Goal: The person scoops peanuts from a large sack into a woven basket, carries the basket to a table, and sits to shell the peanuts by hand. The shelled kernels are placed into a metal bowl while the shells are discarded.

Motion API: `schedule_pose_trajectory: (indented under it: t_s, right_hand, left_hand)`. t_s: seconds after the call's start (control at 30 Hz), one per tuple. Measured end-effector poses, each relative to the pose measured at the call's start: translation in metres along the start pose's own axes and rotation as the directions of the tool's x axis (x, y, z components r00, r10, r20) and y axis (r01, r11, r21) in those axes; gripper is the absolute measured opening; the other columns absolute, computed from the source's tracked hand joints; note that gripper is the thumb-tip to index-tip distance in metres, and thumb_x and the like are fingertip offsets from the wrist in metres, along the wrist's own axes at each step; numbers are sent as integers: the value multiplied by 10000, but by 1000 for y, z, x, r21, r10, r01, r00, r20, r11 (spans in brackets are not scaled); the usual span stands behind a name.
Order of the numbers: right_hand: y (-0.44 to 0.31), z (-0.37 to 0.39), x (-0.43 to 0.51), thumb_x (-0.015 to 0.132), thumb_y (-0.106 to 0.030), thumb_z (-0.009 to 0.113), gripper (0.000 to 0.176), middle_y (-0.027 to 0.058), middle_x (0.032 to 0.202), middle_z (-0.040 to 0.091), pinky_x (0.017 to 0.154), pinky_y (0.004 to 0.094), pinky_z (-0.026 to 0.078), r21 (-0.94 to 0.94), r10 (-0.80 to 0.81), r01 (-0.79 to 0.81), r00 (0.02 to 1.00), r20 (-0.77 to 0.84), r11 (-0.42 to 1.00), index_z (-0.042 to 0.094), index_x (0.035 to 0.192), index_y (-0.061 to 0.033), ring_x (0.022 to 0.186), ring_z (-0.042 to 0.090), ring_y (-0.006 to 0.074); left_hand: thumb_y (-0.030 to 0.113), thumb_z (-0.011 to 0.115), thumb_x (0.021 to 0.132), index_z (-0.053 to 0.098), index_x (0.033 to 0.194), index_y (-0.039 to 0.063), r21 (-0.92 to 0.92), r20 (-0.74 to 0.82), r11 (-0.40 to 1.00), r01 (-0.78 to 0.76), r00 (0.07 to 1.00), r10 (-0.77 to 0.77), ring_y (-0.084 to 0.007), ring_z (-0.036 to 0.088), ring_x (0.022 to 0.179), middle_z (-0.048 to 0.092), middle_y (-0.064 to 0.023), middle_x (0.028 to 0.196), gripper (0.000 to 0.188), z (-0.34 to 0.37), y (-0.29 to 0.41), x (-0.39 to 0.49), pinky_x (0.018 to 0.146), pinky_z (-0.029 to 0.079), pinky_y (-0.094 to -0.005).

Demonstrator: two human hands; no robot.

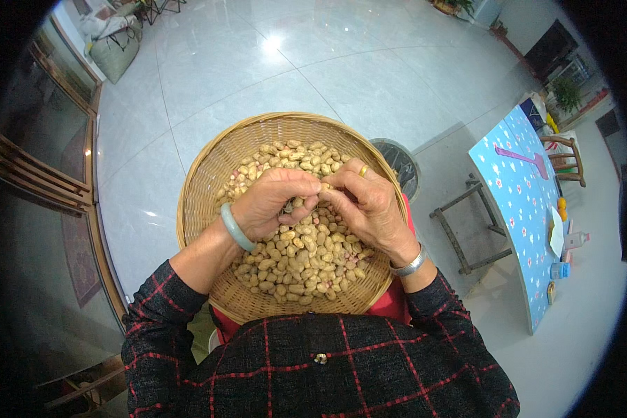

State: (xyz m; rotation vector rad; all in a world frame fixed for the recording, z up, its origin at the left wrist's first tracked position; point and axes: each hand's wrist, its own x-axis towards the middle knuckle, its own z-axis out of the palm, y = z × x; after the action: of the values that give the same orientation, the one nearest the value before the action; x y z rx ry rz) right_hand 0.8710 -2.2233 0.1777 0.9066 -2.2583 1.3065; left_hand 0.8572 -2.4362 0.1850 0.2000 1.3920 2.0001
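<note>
A round woven basket (204, 209) rests over my lap, holding a heap of unshelled peanuts (303, 256) with some pinkish kernels among them. Above the heap, my left hand (279, 201) and my right hand (366, 201) meet at the fingertips. Between the thumb and fingers of my right hand is a peanut (325, 189), mostly covered by the fingers. The left thumb and forefinger touch it from the other side, while the remaining left fingers curl below. Whether its shell is cracked cannot be made out.
Beyond the basket's right rim stands a bin with a dark liner (399, 162). Farther right are a wooden stool frame (452, 245) and a table with a blue flowered cover (517, 224), bearing a purple fly swatter (522, 157) and a bottle (576, 240). Glazed doors (91, 183) line the left.
</note>
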Motion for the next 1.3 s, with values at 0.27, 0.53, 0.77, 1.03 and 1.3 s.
schedule_pose_trajectory:
  t_s: [0.27, 0.53, 0.77, 1.03, 1.3]
  right_hand:
    - [5, -2, 2, 832, -132, 767, 201, 109, 836, 580, 616, 361, 502, -78, -48, 51, 998, 31, 996, 674, 964, -11, 715, 613, 262]
    - [5, 0, 0, 827, -128, 768, 191, 102, 813, 560, 593, 373, 498, -190, -147, 163, 985, 93, 968, 671, 945, -13, 669, 602, 274]
    - [1, -6, -1, 858, -97, 755, 146, 72, 830, 633, 642, 299, 499, 159, 28, -32, 999, 29, 987, 719, 968, -8, 742, 633, 189]
    - [25, -21, -12, 944, -154, 694, 176, 17, 845, 648, 702, 255, 460, 309, 351, -392, 919, 182, 866, 727, 921, 17, 783, 580, 100]
    - [34, -16, -14, 925, -125, 654, 155, 108, 830, 664, 710, 328, 510, 106, 268, -299, 933, 239, 948, 701, 928, 23, 767, 654, 227]
  left_hand:
    - [244, 585, 998, 639, 867, 42, -75, 24, 997, -2, 1000, 4, -62, 440, 527, 546, 5, 689, 247, 6, 3, 0, 442, 301, -198]
    - [293, 580, 1014, 642, 866, 47, -3, -12, 999, 40, 999, -40, -45, 436, 529, 557, 8, 701, 293, 8, 4, -2, 441, 298, -191]
    - [266, 583, 1006, 657, 890, 18, -39, 89, 999, -8, 996, 11, -44, 434, 529, 565, 8, 706, 284, 3, 7, -4, 452, 313, -191]
    - [229, 614, 991, 664, 806, 32, 438, -202, 899, 1, 975, 97, -49, 439, 503, 530, 33, 621, 275, 7, 6, 2, 441, 342, -209]
    - [257, 627, 987, 624, 743, 59, 306, -182, 951, 32, 983, 25, -57, 422, 482, 538, 23, 626, 314, -2, 5, 2, 419, 311, -214]
